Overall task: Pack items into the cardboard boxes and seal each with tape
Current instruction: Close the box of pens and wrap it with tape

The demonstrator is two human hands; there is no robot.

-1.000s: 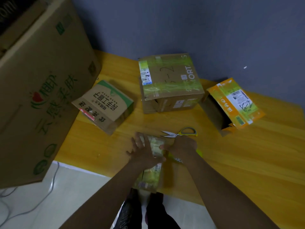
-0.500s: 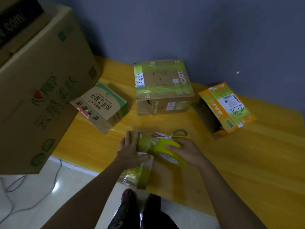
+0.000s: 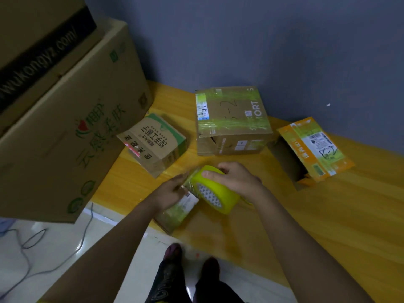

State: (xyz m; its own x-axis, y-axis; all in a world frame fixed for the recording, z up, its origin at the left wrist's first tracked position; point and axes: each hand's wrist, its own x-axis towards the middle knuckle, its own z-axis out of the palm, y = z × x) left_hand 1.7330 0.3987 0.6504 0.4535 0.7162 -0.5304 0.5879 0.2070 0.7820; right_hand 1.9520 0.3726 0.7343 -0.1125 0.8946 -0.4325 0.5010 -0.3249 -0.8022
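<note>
Right hand point(image 3: 235, 179) grips tape roll point(image 3: 215, 190); left hand point(image 3: 169, 193) holds small box point(image 3: 178, 209).

1 head-worn wide-angle camera looks steeply down, close over the table point(image 3: 328, 226) edge and floor point(image 3: 54, 254).

Quick count of what's on the table point(image 3: 328, 215): four cardboard boxes. One taped box point(image 3: 231, 119) sits by the far edge, a green-and-brown box point(image 3: 153, 143) near the left edge, an orange box point(image 3: 314, 147) lying open toward the right, and a small taped box point(image 3: 179, 206) at the near edge. Two much bigger boxes are off the left edge, a big printed box point(image 3: 65, 127) with another big box point(image 3: 37, 36) stacked on top. So six boxes total. One roll of yellow tape point(image 3: 215, 189). Two hands, a left hand point(image 3: 170, 191) and a right hand point(image 3: 236, 178). A couple of cables point(image 3: 32, 239) on the floor.
</note>
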